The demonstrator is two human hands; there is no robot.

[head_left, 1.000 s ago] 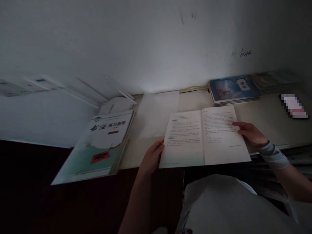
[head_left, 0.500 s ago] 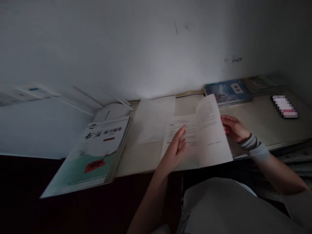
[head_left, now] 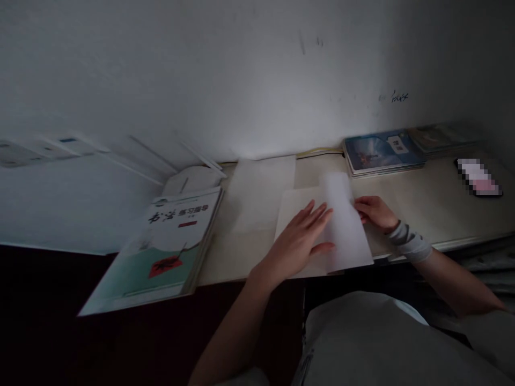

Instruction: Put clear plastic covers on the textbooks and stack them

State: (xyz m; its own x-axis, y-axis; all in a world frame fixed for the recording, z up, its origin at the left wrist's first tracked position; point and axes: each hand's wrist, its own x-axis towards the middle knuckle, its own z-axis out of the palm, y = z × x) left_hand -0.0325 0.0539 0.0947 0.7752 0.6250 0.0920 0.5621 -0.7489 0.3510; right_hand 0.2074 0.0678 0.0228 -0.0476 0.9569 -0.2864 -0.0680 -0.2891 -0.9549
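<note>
An open book (head_left: 295,206) with white pages lies at the table's front edge, in the middle of the head view. Over its left side is my left hand (head_left: 295,244), open, fingers spread and reaching toward the fold. A raised page (head_left: 346,236) curves up on the right, blurred by motion. My right hand (head_left: 375,213) is closed at that side, thumb and fingers pinching the outer edge of the book's pages; how many leaves it holds is hidden. A grey band circles the right wrist.
A stack of books with a green and white cover (head_left: 167,246) overhangs the table's left front edge. Behind the open book lies a pale sheet (head_left: 261,187). Blue-covered books (head_left: 380,153) stand stacked by the wall, with a phone (head_left: 478,177) farther right. A cable (head_left: 317,153) runs along the wall.
My left hand has spread its fingers and lowered onto the left pages. The printed pages have given way to blank-looking ones. My right hand stays at the right edge, slightly further left.
</note>
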